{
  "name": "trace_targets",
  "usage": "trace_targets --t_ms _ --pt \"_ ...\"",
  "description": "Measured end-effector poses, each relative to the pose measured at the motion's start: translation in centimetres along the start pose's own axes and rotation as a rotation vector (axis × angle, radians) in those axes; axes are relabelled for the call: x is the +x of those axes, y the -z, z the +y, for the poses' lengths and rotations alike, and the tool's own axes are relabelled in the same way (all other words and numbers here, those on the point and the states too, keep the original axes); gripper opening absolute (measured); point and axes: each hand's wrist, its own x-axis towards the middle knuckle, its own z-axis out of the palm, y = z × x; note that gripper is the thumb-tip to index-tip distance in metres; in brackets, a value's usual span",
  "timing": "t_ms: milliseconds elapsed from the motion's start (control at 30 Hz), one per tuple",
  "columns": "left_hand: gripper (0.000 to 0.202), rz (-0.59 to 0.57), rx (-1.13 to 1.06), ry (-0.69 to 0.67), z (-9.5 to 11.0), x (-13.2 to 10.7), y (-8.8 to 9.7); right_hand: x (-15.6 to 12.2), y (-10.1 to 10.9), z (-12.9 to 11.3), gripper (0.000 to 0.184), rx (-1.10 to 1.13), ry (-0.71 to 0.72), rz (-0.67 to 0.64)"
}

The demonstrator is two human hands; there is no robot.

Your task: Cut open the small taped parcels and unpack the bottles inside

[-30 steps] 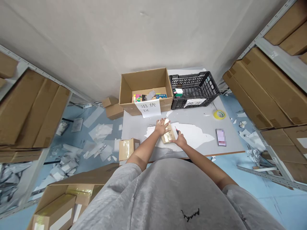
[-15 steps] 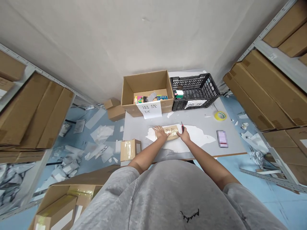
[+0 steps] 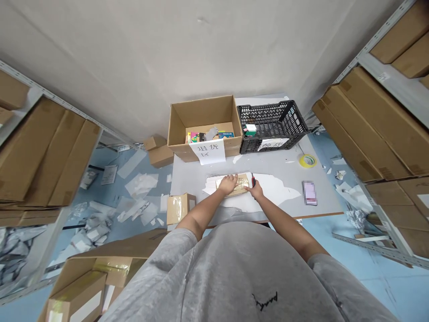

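A flat parcel of cardboard wrapped in shiny tape (image 3: 241, 183) lies lengthwise on a white sheet (image 3: 271, 190) on the table. My left hand (image 3: 228, 184) rests palm-down on its left part, holding it in place. My right hand (image 3: 255, 191) is at the parcel's right end and grips a small cutter with a red and black handle (image 3: 253, 180). The cutter's blade is hidden at this size, and the hand covers most of the handle.
A cardboard box (image 3: 204, 127) with coloured packets and a paper sign stands at the table's back, beside a black plastic crate (image 3: 272, 126). Yellow tape (image 3: 307, 161) and a small taped box (image 3: 177, 209) sit on the table. Shelves of cartons flank it; scraps litter the floor.
The parcel has turned from pointing away from me to lying crosswise. My left hand has shifted onto its top, and my right hand and the cutter have moved to the right.
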Motion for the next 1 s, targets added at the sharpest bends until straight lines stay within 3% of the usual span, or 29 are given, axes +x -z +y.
trace_targets --t_ms 333,533,700,867,1000 --pt "0.058 -0.178 0.017 -0.158 -1.6 1.2 3.1 -0.5 -0.2 -0.8 0.069 -0.008 -0.010 0.010" --pt "0.070 0.000 0.000 -0.232 -0.3 0.7 2.1 -0.5 0.1 -1.0 0.072 -0.023 -0.027 -0.003" --pt "0.067 0.002 -0.028 -0.162 2.0 1.6 0.7 -1.7 0.5 -1.7 0.062 -0.046 -0.037 0.026" --pt "0.064 0.026 -0.028 -0.154 2.1 2.1 0.0 -4.4 0.4 -2.3 0.025 0.260 -0.151 -0.001" --pt "0.061 0.033 -0.021 -0.142 1.8 2.3 -0.2 -5.7 -0.4 -3.3 0.024 0.529 -0.250 -0.114"
